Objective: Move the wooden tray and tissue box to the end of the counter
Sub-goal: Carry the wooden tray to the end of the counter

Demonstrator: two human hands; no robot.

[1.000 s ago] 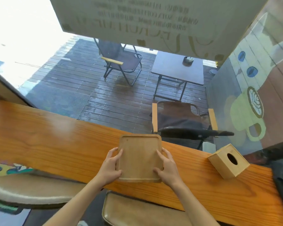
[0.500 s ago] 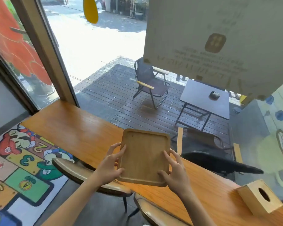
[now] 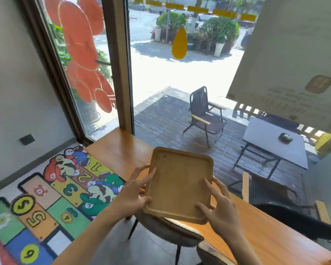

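While the wooden tray (image 3: 178,183) hung in the air between the two hands, it sat clear of the counter (image 3: 120,150), tilted a little with its hollow side facing up. The left hand (image 3: 132,196) clasped the left rim, its fingers (image 3: 148,174) spread along the edge and curled over onto the tray's face, thumb at the near corner. The right hand (image 3: 221,208) held the opposite rim the same way, fingers fanned wide, tips resting on the inner face near the right edge and the near right corner. Both hands were pinching the tray by its sides, not carrying it from beneath.

Beyond the fingertips, the counter ran away to its far end, where it met the window frame (image 3: 120,73); that stretch of wood lay bare. Below the palms was a round stool (image 3: 166,229). The tissue box did not show anywhere in view.

Judging by this, the step in hand was the carry of the tray toward the counter's end, with the box's turn not yet come. The next move seemed to call for reaching forward past the present position of the fingertips, levelling the tray, and lowering it flat onto the bare wood near the window before easing both grips off the rims. A tilted set-down might let it slide or knock the glass.
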